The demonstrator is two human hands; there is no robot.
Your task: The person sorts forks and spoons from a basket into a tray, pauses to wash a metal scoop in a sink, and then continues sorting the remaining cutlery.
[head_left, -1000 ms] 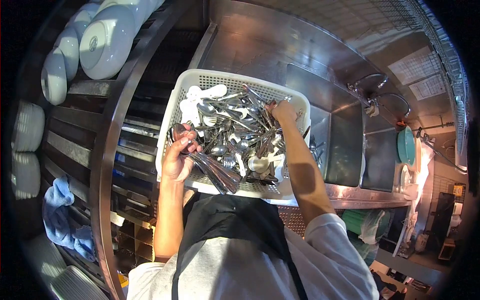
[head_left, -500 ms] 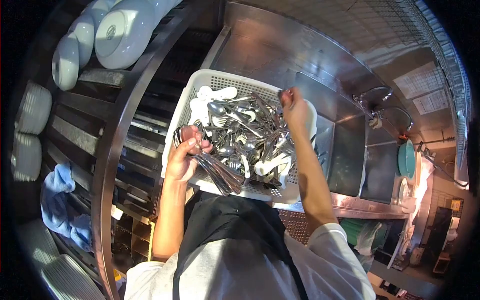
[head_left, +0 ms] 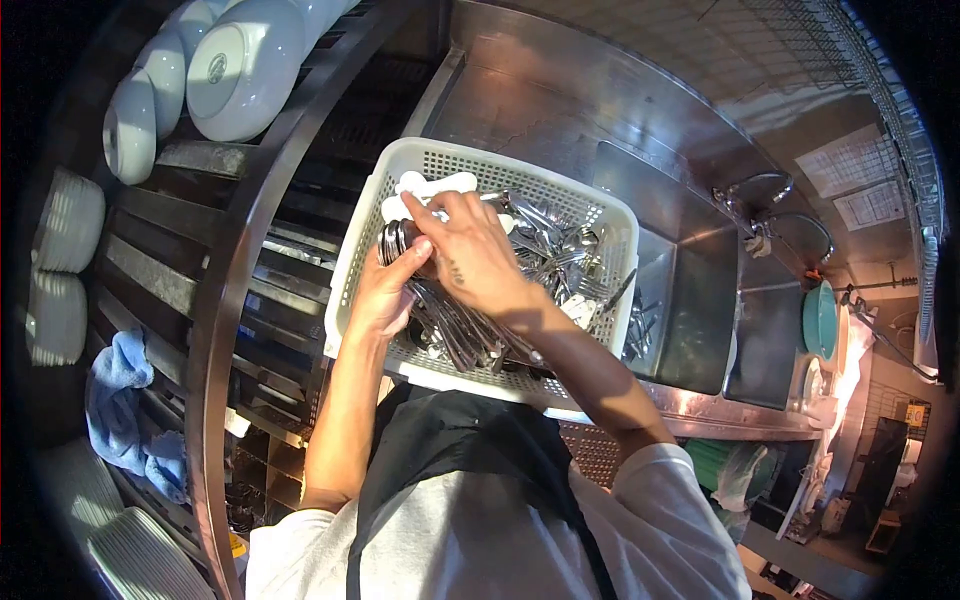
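A white perforated plastic basket (head_left: 618, 232) full of metal cutlery (head_left: 560, 260) and white ceramic spoons (head_left: 425, 187) rests on the steel counter edge. My left hand (head_left: 383, 297) grips a bundle of metal spoons (head_left: 455, 335), bowls up near the basket's left wall. My right hand (head_left: 470, 250) reaches across from the right and lies over the top of that bundle, fingers pointing left. What the right fingers hold is hidden.
A steel sink (head_left: 685, 300) lies right of the basket, with a tap (head_left: 755, 195) behind it. White bowls (head_left: 240, 65) and stacked plates (head_left: 65, 225) fill the rack at left. A blue cloth (head_left: 120, 400) hangs low on the left.
My right hand left the far right side of the basket and swung left onto the spoon bundle. The left hand kept its bundle, shifting slightly up.
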